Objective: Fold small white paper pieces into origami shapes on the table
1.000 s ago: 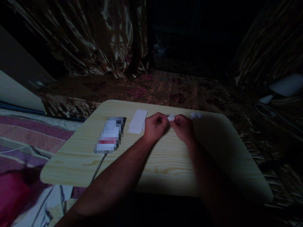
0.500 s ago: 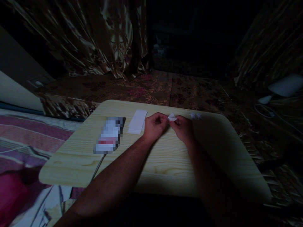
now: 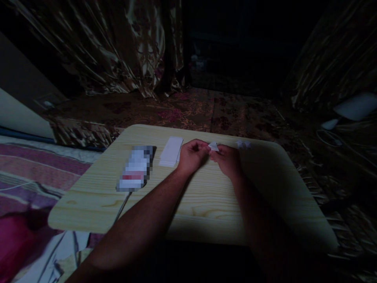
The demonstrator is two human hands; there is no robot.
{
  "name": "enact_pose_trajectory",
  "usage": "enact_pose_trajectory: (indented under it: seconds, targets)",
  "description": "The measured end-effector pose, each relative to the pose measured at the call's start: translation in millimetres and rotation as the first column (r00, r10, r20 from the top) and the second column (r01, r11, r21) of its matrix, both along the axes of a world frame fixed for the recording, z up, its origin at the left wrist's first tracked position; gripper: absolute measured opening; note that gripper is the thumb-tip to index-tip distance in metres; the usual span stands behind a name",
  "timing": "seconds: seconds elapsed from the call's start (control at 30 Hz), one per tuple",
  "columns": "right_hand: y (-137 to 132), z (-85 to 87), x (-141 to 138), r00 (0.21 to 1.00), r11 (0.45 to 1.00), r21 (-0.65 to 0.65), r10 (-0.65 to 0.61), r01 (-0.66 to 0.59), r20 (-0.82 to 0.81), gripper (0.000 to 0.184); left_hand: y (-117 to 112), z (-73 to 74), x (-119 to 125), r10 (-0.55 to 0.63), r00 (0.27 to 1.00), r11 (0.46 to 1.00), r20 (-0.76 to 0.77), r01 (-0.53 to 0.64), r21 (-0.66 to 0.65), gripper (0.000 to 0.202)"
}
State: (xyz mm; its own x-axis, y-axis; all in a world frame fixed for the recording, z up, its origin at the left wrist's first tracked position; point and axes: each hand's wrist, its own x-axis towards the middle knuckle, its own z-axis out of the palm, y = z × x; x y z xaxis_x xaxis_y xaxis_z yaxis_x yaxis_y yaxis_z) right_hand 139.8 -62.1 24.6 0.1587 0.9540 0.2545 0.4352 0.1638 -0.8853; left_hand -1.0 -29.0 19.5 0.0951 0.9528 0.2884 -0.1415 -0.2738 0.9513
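A small folded piece of white paper (image 3: 214, 146), with a pointed triangular outline, is pinched between my two hands above the table's far half. My left hand (image 3: 193, 156) grips its left side with closed fingers. On the right side, my right hand (image 3: 226, 159) has its thumb and fingers closed on the same paper. Just left of my left hand lies a stack of white paper strips (image 3: 172, 150). Beyond my right hand, two small folded paper pieces (image 3: 244, 144) rest near the far edge; their exact shape is too dim to make out.
The light wooden table (image 3: 203, 208) has rounded corners. A blurred-out phone (image 3: 135, 169) with a cable (image 3: 123, 206) lies on its left side. A striped bedcover (image 3: 38, 169) is at the left, patterned curtains (image 3: 147, 47) hang behind, and a lamp (image 3: 356, 106) stands at the right.
The folded paper has turned slightly between my fingers, and its visible face is now a plainer triangle. My right fingers have shifted a little beneath it. The other things stay put.
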Motion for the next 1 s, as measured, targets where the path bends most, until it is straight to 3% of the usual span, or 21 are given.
enact_pose_trajectory:
  seconds: [0.33,0.73,1.0]
  targets:
    - [4.1,-4.8,-2.7,0.99,0.998,-0.054,0.031,-0.039,-0.136,0.018,0.9,-2.9,1.3,-0.021,1.0,1.0,0.004,0.021,-0.011,0.021]
    - [0.6,-1.8,-1.7,1.0,1.0,0.011,0.023,-0.023,-0.015,0.023,1.4,-2.6,1.6,-0.035,0.997,0.995,0.074,0.042,-0.09,0.024]
    - [-2.4,1.4,-3.9,1.0,1.0,0.023,0.019,-0.02,0.017,0.022,1.5,-3.6,2.0,-0.02,0.999,0.998,0.04,0.022,-0.06,0.02]
